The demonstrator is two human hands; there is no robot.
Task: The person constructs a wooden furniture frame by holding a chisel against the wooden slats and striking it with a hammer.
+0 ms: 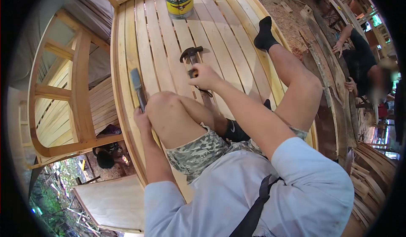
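My left hand (142,119) is closed around the lower end of a chisel (137,84), beside my bent knee. The chisel's wide grey end points away from me over the slats. My right hand (206,77) is closed on a claw hammer (191,53) partway along its handle. The hammer's dark head lies just beyond my fingers, close to the slatted wooden platform (163,63). A small black and orange patch shows at my fingertips; I cannot tell whether it belongs to the handle.
A Boysen paint can (179,2) stands at the platform's far end. My legs rest on the slats. To the left rises a curved wooden frame (80,89), with a person (108,152) below it. Another person (359,63) is at the right, by rough planks (325,68).
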